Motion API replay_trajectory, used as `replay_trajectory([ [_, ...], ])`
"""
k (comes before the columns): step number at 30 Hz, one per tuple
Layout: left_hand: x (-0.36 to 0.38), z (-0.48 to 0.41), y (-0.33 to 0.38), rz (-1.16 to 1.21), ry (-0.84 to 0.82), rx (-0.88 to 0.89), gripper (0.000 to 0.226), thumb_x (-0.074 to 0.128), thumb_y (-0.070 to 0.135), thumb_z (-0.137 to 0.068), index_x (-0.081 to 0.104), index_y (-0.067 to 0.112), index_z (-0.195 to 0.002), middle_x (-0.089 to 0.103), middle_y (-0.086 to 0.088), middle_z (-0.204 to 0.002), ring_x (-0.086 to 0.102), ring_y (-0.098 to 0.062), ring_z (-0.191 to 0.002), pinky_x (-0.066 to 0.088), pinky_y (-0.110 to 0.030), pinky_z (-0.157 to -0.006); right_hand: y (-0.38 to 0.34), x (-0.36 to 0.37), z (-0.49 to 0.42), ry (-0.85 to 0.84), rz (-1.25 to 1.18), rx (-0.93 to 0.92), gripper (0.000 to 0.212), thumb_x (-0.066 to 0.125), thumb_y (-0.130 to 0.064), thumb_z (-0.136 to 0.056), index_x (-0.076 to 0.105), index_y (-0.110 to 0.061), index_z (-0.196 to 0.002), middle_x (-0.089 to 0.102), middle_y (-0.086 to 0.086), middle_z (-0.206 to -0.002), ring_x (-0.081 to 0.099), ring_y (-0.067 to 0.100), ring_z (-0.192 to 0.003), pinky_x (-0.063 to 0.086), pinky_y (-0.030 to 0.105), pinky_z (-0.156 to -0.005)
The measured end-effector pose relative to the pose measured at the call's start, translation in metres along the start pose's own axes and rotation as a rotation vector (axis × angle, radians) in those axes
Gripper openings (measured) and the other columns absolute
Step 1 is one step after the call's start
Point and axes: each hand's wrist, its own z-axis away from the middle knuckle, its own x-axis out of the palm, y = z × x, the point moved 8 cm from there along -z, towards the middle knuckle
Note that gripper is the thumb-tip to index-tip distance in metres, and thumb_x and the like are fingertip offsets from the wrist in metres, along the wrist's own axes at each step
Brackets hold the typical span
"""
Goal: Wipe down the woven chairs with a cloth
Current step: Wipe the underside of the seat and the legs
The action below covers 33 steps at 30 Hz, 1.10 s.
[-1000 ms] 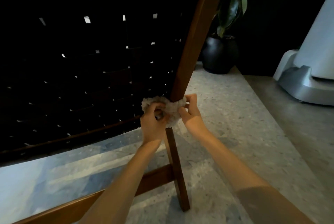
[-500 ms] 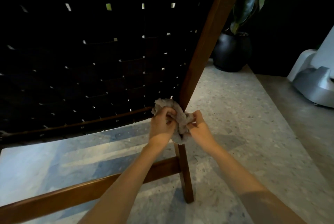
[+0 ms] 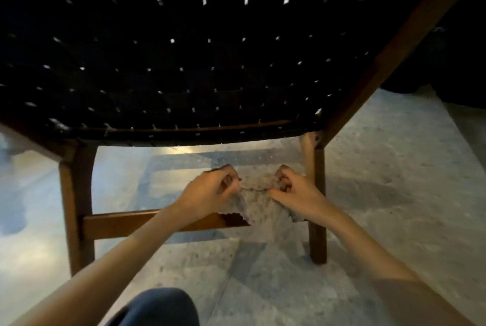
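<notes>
Since the earlier frame the grip is changed: one edge of the cloth [image 3: 259,204] is pinched by the left hand [image 3: 207,191], the other by the right hand [image 3: 294,192], and it is stretched in the air, off the chair leg [image 3: 317,210]. The woven seat [image 3: 184,67] above is judged still to be wiped.

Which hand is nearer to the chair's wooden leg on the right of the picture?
Right. The right hand grips the cloth just beside the wooden leg; the left hand holds the cloth's other end, farther from it.
</notes>
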Motion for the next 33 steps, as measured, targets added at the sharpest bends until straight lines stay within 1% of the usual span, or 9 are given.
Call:
replay_trajectory([
  [5, -0.013, 0.02, -0.061, 0.133, 0.08, -0.113, 0.003, 0.051, 0.026, -0.096, 0.053, 0.024, -0.097, 0.057, 0.005, -0.09, 0.058, -0.017, -0.083, 0.043, -0.017, -0.066, -0.016, 0.04, -0.016, -0.026, -0.171, 0.051, 0.035, 0.074, -0.028, -0.081, 0.053, -0.023, -0.108, 0.063, -0.006, -0.099, 0.063, 0.007, -0.092, 0.053, 0.014, -0.069],
  [9, -0.005, 0.027, -0.091, 0.604, 0.126, -0.362, 0.007, 0.056, 0.017, -0.094, 0.058, 0.024, -0.096, 0.065, 0.002, -0.096, 0.063, -0.013, -0.086, 0.054, -0.017, -0.073, -0.027, 0.067, -0.013, -0.193, -0.542, 0.028, 0.025, 0.062, -0.011, -0.088, 0.064, -0.009, -0.113, 0.07, 0.006, -0.105, 0.068, 0.018, -0.098, 0.055, 0.023, -0.08],
  [13, 0.024, 0.031, -0.068, 1.001, -0.1, -0.353, 0.059, 0.054, 0.058, -0.08, 0.042, 0.032, -0.132, 0.063, 0.008, -0.119, 0.061, -0.01, -0.11, 0.051, -0.028, -0.093, -0.015, 0.069, -0.015, 0.035, -0.636, 0.011, 0.028, 0.064, -0.008, -0.088, 0.063, -0.003, -0.115, 0.069, 0.009, -0.111, 0.067, 0.019, -0.103, 0.056, 0.027, -0.086],
  [16, 0.038, 0.03, -0.055, 0.929, -0.197, -0.286, 0.066, 0.071, 0.045, -0.071, 0.05, 0.023, -0.13, 0.066, 0.005, -0.112, 0.063, -0.012, -0.104, 0.052, -0.029, -0.092, -0.003, 0.069, -0.017, 0.165, -0.724, 0.046, 0.027, 0.067, -0.008, -0.085, 0.064, -0.001, -0.111, 0.068, 0.015, -0.11, 0.068, 0.019, -0.1, 0.056, 0.022, -0.078],
  [19, 0.033, 0.019, -0.057, 0.619, -0.068, -0.215, 0.03, 0.073, 0.029, -0.08, 0.061, 0.02, -0.106, 0.065, 0.009, -0.093, 0.062, -0.003, -0.084, 0.051, -0.017, -0.075, 0.001, 0.061, -0.014, 0.25, -0.657, 0.005, 0.024, 0.068, -0.003, -0.083, 0.059, -0.008, -0.105, 0.067, 0.007, -0.099, 0.068, 0.002, -0.084, 0.053, 0.014, -0.069],
  [22, 0.035, 0.011, -0.051, 0.667, -0.051, -0.132, 0.013, 0.068, 0.026, -0.085, 0.062, 0.029, -0.096, 0.065, 0.012, -0.089, 0.063, 0.006, -0.075, 0.051, -0.012, -0.068, -0.003, 0.056, -0.014, 0.223, -0.398, -0.094, 0.035, 0.066, -0.006, -0.087, 0.049, -0.021, -0.114, 0.056, -0.013, -0.103, 0.06, -0.014, -0.084, 0.046, 0.005, -0.067],
  [26, 0.04, 0.001, -0.055, 0.618, -0.015, -0.112, 0.023, 0.064, 0.032, -0.088, 0.058, 0.031, -0.111, 0.06, 0.018, -0.097, 0.058, 0.011, -0.079, 0.046, -0.004, -0.067, 0.012, 0.057, -0.026, 0.147, -0.237, -0.065, 0.018, 0.061, -0.015, -0.092, 0.053, -0.026, -0.104, 0.055, -0.017, -0.096, 0.056, -0.015, -0.085, 0.042, 0.002, -0.071],
  [28, 0.043, 0.0, -0.065, 0.454, 0.032, -0.076, 0.035, 0.06, 0.033, -0.091, 0.054, 0.027, -0.125, 0.056, 0.013, -0.107, 0.054, 0.0, -0.093, 0.044, -0.007, -0.071, 0.03, 0.044, -0.03, 0.279, -0.212, -0.015, 0.016, 0.063, -0.021, -0.092, 0.052, -0.023, -0.103, 0.057, -0.015, -0.091, 0.056, -0.014, -0.077, 0.043, 0.004, -0.068],
  [33, 0.068, 0.014, -0.129, 0.336, -0.019, -0.177, 0.046, 0.049, 0.04, -0.091, 0.043, 0.03, -0.136, 0.054, -0.005, -0.127, 0.049, -0.02, -0.116, 0.043, -0.03, -0.091, 0.069, -0.003, -0.02, 1.006, 0.03, 0.006, 0.028, 0.067, -0.02, -0.089, 0.054, -0.002, -0.106, 0.055, -0.003, -0.085, 0.051, 0.003, -0.076, 0.041, 0.008, -0.065],
])
